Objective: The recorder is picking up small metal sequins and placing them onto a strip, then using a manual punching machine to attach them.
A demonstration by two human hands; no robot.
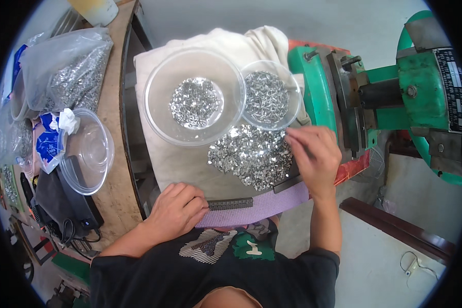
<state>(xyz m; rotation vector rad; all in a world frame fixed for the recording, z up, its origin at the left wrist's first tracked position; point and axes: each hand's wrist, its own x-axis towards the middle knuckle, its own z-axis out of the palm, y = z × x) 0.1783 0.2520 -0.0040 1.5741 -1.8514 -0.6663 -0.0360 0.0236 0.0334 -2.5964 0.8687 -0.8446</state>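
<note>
My left hand (178, 208) lies at the near edge of the cloth-covered work surface, its fingers closed on the end of a dark slotted bar (232, 204). At the right side of a loose pile of small shiny metal pieces (254, 156), my right hand (317, 156) is closed in a pinch; whatever lies between its fingertips is too small to make out. Just beyond those fingertips stands a small clear tub (266, 98) of thin metal pins. Left of it, a larger clear bowl (194, 102) holds more small shiny pieces. A second dark bar (288, 184) lies partly beside my right wrist.
A green machine (318, 92) with a dark metal fixture stands close on the right. On the wooden bench (117, 154) to the left are a plastic bag of metal parts (74, 77), a clear container (95, 149) and a dark power adapter (82, 195). Purple matting (272, 203) lines the near edge.
</note>
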